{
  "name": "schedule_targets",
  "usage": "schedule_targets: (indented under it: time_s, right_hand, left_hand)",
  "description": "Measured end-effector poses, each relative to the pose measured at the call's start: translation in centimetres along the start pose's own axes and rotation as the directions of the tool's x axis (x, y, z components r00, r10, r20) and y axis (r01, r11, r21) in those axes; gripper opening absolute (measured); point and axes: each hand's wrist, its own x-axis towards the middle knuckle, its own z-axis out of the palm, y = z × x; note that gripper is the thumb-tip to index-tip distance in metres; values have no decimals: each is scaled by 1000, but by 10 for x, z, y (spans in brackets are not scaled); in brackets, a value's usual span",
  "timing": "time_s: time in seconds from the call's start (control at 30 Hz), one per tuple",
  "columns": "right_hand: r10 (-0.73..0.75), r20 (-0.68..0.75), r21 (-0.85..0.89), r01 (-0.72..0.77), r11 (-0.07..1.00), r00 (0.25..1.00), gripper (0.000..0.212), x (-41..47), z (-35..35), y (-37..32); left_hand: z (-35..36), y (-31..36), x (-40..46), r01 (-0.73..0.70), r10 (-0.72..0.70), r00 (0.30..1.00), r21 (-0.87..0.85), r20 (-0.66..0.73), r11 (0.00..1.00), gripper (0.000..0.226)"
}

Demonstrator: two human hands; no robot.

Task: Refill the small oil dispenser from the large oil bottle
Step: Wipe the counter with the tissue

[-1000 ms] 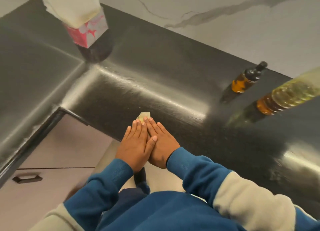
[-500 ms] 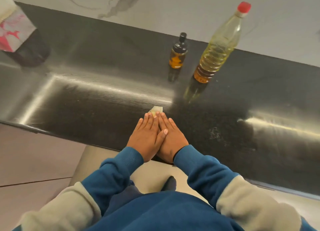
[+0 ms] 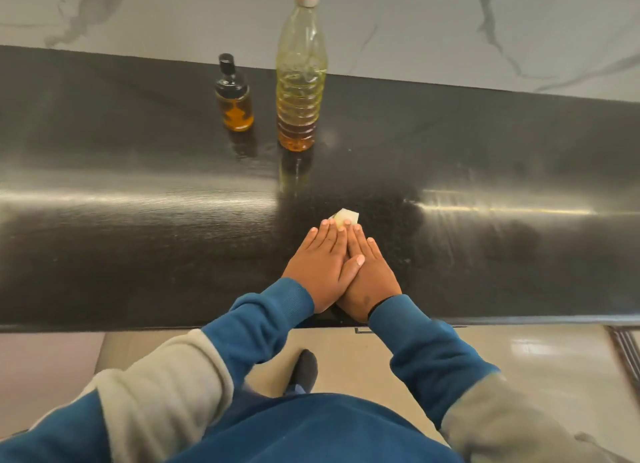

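- Two bottles stand upright on my black counter [image 3: 138,192], toward its far edge by the marble wall [image 3: 450,29], well apart from my hands.
- Bigger of them is the bottle [image 3: 300,81], clear plastic with a red cap, yellow oil filling roughly the lower two thirds.
- Just left of it, close but not touching, stands the dispenser [image 3: 234,102], small glass with a black spout top still on, amber oil in its lower part.
- My left hand [image 3: 320,265] lies flat near the counter's front edge, fingers straight and together, thumb resting over the back of my right.
- My right hand [image 3: 372,279] lies flat beside and partly under it, fingers straight and together, gripping nothing.
- Smallest, a pale folded scrap [image 3: 344,216] peeks out from under my fingertips; what it is I cannot tell.
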Motion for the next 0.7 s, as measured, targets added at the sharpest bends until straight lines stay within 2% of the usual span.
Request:
schedule_targets:
  time_s: [0.17,0.3,0.4,0.57,0.7]
  right_hand:
    - [96,62,1,-96,995,993,87,-31,1,35]
    - [98,86,6,-99,995,992,85,-56,6,33]
    - [41,79,90,-48,995,996,86,-70,10,13]
    - [-53,-47,181,60,982,998,78,-83,22,-36]
    - [-177,-10,221,175,960,984,77,-75,24,-68]
  left_hand:
    - [13,39,20,-116,115,993,17,15,993,70]
    - [23,49,2,-155,154,987,14,46,988,74]
    - [24,39,-27,-140,140,988,-3,62,990,81]
    - [18,13,-81,-67,67,990,-8,127,998,80]
    - [11,-15,-115,18,-17,987,-10,158,1000,84]
